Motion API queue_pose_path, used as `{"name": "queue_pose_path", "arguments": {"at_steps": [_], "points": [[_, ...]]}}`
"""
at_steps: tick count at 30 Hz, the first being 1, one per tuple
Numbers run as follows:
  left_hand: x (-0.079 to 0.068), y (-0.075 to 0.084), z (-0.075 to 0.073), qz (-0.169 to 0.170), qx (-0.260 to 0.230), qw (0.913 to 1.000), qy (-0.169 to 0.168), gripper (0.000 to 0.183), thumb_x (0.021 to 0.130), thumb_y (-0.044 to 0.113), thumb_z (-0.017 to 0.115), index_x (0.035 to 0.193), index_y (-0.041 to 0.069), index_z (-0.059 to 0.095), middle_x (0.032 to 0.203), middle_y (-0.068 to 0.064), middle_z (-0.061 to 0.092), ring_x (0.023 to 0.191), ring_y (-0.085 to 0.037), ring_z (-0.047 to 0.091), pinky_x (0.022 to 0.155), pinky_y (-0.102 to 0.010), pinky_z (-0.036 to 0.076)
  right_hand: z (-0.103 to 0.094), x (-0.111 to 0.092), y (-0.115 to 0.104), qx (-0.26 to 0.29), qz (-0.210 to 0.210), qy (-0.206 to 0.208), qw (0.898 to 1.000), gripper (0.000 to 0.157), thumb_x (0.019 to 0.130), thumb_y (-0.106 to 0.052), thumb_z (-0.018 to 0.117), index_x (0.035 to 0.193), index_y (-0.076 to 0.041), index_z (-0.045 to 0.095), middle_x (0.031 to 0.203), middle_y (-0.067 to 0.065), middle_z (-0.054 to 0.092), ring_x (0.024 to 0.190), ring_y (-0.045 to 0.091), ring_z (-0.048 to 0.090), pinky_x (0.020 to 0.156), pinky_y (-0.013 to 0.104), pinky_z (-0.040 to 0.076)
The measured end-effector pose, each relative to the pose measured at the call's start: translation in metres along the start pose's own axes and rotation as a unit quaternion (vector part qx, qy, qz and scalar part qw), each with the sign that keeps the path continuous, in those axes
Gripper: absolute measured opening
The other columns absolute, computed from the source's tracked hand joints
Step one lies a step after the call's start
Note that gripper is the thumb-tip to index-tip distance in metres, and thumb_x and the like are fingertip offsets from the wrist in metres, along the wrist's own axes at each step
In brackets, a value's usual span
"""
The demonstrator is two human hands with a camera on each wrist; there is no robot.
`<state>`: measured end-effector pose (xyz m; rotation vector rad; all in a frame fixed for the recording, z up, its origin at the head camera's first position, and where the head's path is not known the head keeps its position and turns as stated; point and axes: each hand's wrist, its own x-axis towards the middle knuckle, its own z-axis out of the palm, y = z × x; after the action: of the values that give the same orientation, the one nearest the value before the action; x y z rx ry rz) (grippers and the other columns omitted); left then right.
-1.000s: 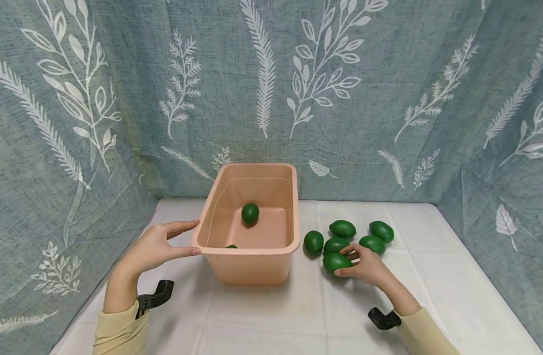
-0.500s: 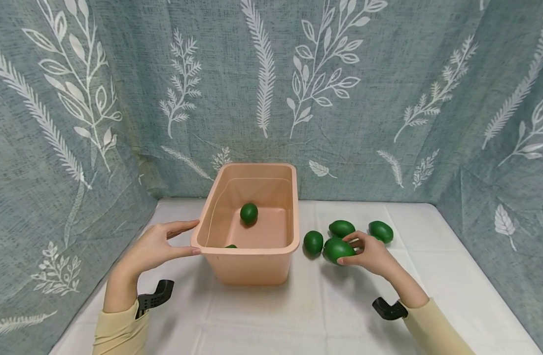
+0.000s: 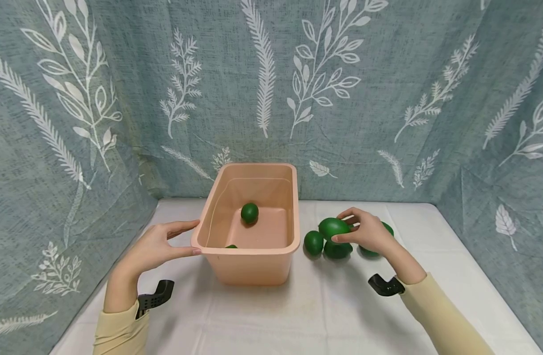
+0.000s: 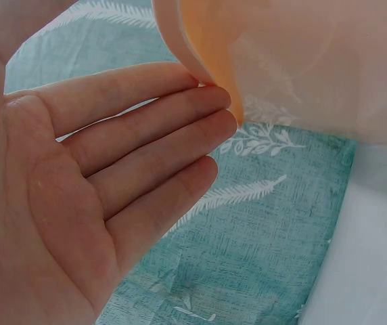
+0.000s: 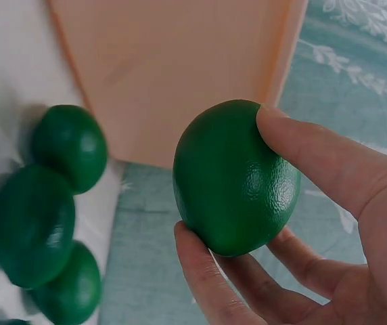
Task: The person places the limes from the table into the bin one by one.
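Note:
My right hand (image 3: 371, 234) holds a green lime (image 3: 332, 229) between thumb and fingers, raised above the other limes on the table. In the right wrist view the thumb lies on one side of this lime (image 5: 227, 179) and the fingers curl under the other. Over at the left, my left hand (image 3: 153, 246) touches the rim of a peach plastic bin (image 3: 249, 251). Its fingers (image 4: 153, 128) stretch straight, tips right at the rim in the left wrist view. Inside the bin lies one lime (image 3: 249, 213); another (image 3: 231, 246) barely shows behind the near wall.
Right of the bin, several limes rest on the white tablecloth (image 3: 262, 315), among them a near one (image 3: 313, 243) and a dark one (image 3: 338, 250). Others are partly hidden by the right hand. A teal leaf-patterned curtain (image 3: 271, 98) closes off the back and sides.
My right hand has picked up the front lime and lifted it up and away from me, uncovering the lime behind it. The left hand and the bin stay put.

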<state>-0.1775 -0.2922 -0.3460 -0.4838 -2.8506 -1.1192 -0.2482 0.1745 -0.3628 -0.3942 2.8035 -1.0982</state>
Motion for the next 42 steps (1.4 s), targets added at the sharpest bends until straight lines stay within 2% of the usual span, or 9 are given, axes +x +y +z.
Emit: {"name": "queue_pose_path", "arguments": {"at_steps": [5, 11, 19, 33, 42], "points": [[0.0, -0.001, 0.0, 0.001, 0.001, 1.0, 0.003, 0.066, 0.079, 0.043, 0.075, 0.134, 0.015, 0.056, 0.134, -0.009, 0.057, 0.129, -0.037, 0.046, 0.103, -0.056, 0.041, -0.006, 0.011, -0.017, -0.004, -0.005, -0.004, 1.0, 0.064, 0.071, -0.044, 0.081, 0.123, -0.014, 0.057, 0.124, 0.014, 0.061, 0.112, 0.03, 0.059, 0.08, 0.039, 0.056], [-0.001, 0.0, 0.0, -0.004, 0.001, 1.0, 0.001, 0.066, 0.078, 0.045, 0.075, 0.135, 0.016, 0.055, 0.135, -0.008, 0.056, 0.129, -0.037, 0.046, 0.102, -0.056, 0.042, -0.01, 0.023, -0.033, -0.01, -0.012, -0.009, 1.0, 0.066, 0.072, -0.045, 0.08, 0.126, -0.014, 0.057, 0.125, 0.014, 0.061, 0.111, 0.031, 0.06, 0.084, 0.043, 0.055], [0.0, 0.0, 0.0, -0.007, -0.003, 1.0, -0.002, 0.067, 0.078, 0.045, 0.075, 0.135, 0.016, 0.055, 0.135, -0.009, 0.056, 0.129, -0.037, 0.046, 0.102, -0.056, 0.042, -0.016, 0.033, -0.059, -0.013, -0.006, -0.025, 1.0, 0.069, 0.071, -0.047, 0.08, 0.127, -0.016, 0.055, 0.127, 0.014, 0.059, 0.113, 0.032, 0.059, 0.088, 0.045, 0.053], [0.001, -0.002, 0.0, -0.003, -0.008, 1.0, -0.002, 0.066, 0.078, 0.044, 0.075, 0.135, 0.014, 0.055, 0.134, -0.009, 0.056, 0.13, -0.037, 0.046, 0.102, -0.056, 0.041, -0.019, 0.049, -0.1, -0.014, -0.024, -0.055, 0.998, 0.062, 0.072, -0.044, 0.08, 0.124, -0.021, 0.057, 0.126, 0.011, 0.058, 0.111, 0.029, 0.058, 0.086, 0.043, 0.052], [0.002, -0.002, 0.0, 0.0, -0.004, 1.0, 0.0, 0.066, 0.079, 0.043, 0.075, 0.135, 0.013, 0.055, 0.134, -0.01, 0.057, 0.129, -0.038, 0.046, 0.103, -0.056, 0.041, -0.015, 0.06, -0.121, -0.006, -0.014, -0.075, 0.997, 0.059, 0.072, -0.042, 0.08, 0.122, -0.022, 0.057, 0.125, 0.01, 0.058, 0.108, 0.026, 0.059, 0.086, 0.042, 0.053]]}}
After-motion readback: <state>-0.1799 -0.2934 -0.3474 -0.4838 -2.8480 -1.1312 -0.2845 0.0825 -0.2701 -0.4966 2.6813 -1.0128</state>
